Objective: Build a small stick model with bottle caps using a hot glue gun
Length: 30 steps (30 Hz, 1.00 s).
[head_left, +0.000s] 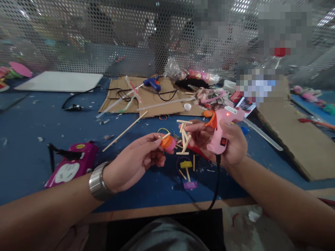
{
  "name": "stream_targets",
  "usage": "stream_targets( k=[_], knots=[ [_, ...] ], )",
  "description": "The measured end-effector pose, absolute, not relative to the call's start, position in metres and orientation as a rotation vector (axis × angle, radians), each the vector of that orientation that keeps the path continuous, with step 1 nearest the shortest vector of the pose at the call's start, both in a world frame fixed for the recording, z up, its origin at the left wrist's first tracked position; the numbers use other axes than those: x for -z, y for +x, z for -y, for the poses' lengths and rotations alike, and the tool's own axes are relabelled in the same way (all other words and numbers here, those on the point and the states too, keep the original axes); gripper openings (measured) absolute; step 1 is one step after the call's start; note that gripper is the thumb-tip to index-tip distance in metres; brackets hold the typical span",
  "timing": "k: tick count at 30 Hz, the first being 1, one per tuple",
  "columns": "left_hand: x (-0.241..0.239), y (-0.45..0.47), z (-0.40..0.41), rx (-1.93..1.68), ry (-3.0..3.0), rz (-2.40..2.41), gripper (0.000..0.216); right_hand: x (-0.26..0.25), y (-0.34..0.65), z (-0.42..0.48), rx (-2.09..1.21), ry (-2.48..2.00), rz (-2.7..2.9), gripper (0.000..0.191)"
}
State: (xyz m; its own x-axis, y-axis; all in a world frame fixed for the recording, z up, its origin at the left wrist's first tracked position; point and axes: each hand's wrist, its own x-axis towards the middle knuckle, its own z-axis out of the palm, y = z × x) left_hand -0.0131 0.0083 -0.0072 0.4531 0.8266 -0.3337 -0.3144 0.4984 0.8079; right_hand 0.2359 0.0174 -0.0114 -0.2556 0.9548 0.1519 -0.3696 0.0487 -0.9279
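The left hand [136, 162], with a ribbed metal watch [98, 181] on its wrist, pinches a small rounded piece of orange and pink plastic [168, 143] between thumb and fingertips, a short wooden stick stuck to its top. The right hand [225, 143] is clenched around the grip of a pink glue gun [222, 127], whose orange nozzle points left and whose small red light glows on the body; the same hand's fingertips also steady a little frame of thin pale sticks [184, 137], crossed and angled, held just beside the plastic piece. A black cord [216, 181] drops from the gun's handle over the table edge. Both hands hover above a blue table [39, 122] speckled with white scraps. Under them lies a small yellow and purple stick figure [187, 172], flat on the surface. To the left sits a glossy magenta box [72, 164] with black feathery trim. A long bare wooden skewer [125, 131] lies slanted near a sheet of brown corrugated cardboard [146, 96], on which rest a blue glue gun [152, 83], clear glue sticks and black wire. A flat white board [60, 81] lies farther left. Another slab of cardboard [295, 136] lies to the right. A perforated metal screen [104, 31] closes the back of the bench.
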Motion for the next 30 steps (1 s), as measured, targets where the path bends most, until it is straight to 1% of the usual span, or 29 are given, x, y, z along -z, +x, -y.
stream_targets(
  k=[3,7,11,18,30],
  knots=[
    [0.0099,-0.0137,-0.0086,-0.790,0.747,-0.792,0.011,0.0111,0.2359,-0.0154,-1.508,-0.661,1.221,0.055],
    [0.0145,-0.0157,-0.0091,-0.777,0.748,-0.774,0.014,0.0089,0.2357,-0.0131,-1.568,-0.646,1.278,0.052],
    [0.0146,-0.0169,-0.0097,-0.769,0.750,-0.754,0.015,0.0092,0.2362,-0.0136,-1.575,-0.654,1.320,0.056],
    [0.0130,-0.0173,-0.0084,-0.766,0.748,-0.736,0.020,0.0084,0.2343,-0.0141,-1.574,-0.627,1.324,0.052],
    [0.0124,-0.0184,-0.0079,-0.733,0.725,-0.716,0.019,0.0056,0.2343,-0.0133,-1.599,-0.632,1.363,0.052]
  ],
)
